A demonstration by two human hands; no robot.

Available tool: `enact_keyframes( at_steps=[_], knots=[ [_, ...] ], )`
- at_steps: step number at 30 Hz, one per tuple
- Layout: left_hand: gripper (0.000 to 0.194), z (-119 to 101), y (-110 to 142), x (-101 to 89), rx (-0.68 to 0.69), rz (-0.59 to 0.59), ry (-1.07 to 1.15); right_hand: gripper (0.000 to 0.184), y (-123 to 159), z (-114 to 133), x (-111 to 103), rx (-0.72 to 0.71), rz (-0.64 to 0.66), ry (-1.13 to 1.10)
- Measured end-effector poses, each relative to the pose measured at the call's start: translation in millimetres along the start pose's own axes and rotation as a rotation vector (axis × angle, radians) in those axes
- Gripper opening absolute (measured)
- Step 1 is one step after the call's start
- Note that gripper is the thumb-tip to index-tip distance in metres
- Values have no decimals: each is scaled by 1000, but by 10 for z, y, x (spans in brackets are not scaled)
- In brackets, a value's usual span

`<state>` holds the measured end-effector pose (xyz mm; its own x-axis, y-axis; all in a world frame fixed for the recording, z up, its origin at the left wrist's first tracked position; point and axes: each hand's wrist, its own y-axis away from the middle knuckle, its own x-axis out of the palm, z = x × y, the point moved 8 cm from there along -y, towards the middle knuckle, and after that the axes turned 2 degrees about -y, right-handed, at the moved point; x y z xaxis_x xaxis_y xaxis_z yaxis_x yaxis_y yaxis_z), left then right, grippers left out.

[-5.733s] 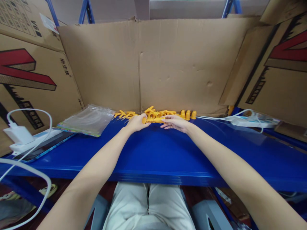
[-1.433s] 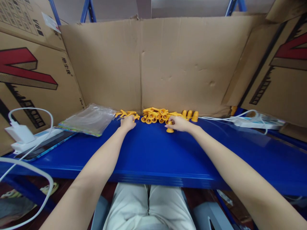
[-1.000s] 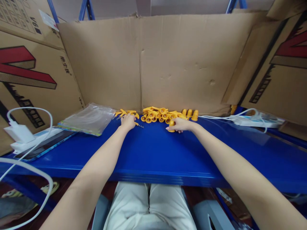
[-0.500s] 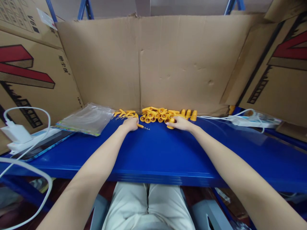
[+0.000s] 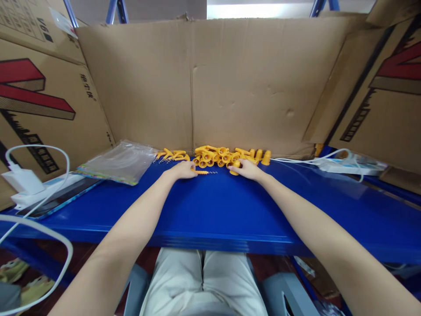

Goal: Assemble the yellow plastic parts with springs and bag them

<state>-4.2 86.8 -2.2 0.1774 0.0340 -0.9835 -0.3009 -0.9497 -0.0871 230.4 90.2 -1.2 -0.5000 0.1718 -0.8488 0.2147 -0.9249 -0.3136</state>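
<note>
My left hand (image 5: 182,170) is closed on a small yellow corkscrew (image 5: 204,172) whose metal spiral points right, low over the blue shelf (image 5: 210,206). My right hand (image 5: 247,168) pinches a yellow cone-shaped cap (image 5: 234,167) at the front of a pile of yellow caps (image 5: 215,156). The two hands are a short gap apart. A smaller heap of yellow corkscrews (image 5: 171,155) lies left of the pile, against the cardboard back wall (image 5: 210,83). A few caps (image 5: 262,156) stand upright to the right of the pile.
A stack of clear plastic bags (image 5: 120,162) lies at the left. Further left are a tablet (image 5: 52,202), a white charger (image 5: 21,181) and its cable. A white power strip (image 5: 345,166) with cords sits at the right. Cardboard boxes (image 5: 36,92) flank both sides.
My left hand has drawn a corkscrew out of the left heap and carried it right toward my right hand. My right hand keeps its cap and has shifted slightly back toward the pile.
</note>
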Motion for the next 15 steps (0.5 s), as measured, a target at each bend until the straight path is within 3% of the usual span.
enact_keyframes(
  at_steps=[7, 15],
  knots=[
    [22, -116, 65, -95, 63, -58, 143, 25, 10, 255, -60, -149, 62, 258],
    [23, -137, 71, -154, 80, -135, 112, 19, 66, 484, -45, -269, 37, 256]
  ],
)
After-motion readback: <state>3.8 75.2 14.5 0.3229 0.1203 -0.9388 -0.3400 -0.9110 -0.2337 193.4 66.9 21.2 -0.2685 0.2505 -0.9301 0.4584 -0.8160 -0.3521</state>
